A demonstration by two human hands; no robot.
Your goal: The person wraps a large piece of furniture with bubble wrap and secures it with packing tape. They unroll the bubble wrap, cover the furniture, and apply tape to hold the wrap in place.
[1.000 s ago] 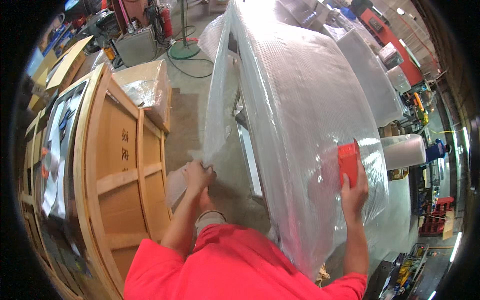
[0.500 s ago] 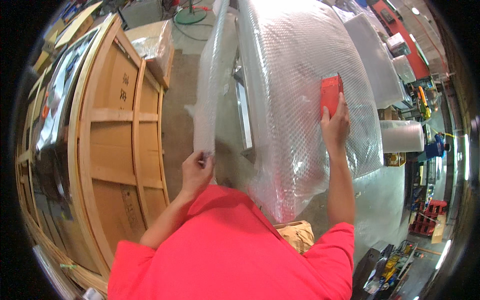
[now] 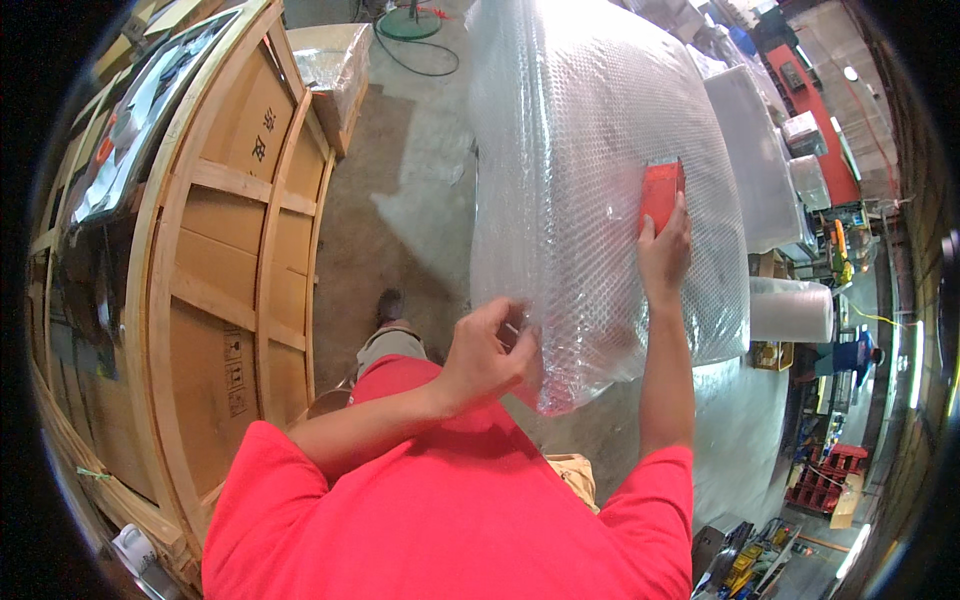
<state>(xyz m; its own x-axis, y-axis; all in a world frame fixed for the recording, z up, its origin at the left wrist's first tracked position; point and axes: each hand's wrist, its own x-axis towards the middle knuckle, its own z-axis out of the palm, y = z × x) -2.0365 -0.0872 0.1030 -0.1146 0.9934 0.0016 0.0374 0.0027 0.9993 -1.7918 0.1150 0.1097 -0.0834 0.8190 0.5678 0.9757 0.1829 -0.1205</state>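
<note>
A large box-shaped bulk stands in front of me, covered in clear bubble wrap [image 3: 600, 110]. My left hand [image 3: 493, 345] is closed at the wrap's near left corner, thumb and fingers pinching its edge. My right hand [image 3: 667, 255] grips a red box-shaped object [image 3: 661, 190] and rests it against the top of the wrapped bulk. What kind of object it is cannot be made out. The wrap now hangs down over the bulk's left side and hides what is beneath.
Along the left stands a wooden crate [image 3: 190, 260] with cardboard panels. Farther off are a plastic-wrapped box [image 3: 330, 60] and a green round base [image 3: 410, 22] with a cable. At right lie a bubble wrap roll [image 3: 792, 310] and red bins [image 3: 828, 478]; a person in blue [image 3: 850, 358] is beyond.
My left hand has moved right, bringing the loose wrap flap against the bulk's left side and covering the gap there. My right hand stays on the wrap with the red object.
</note>
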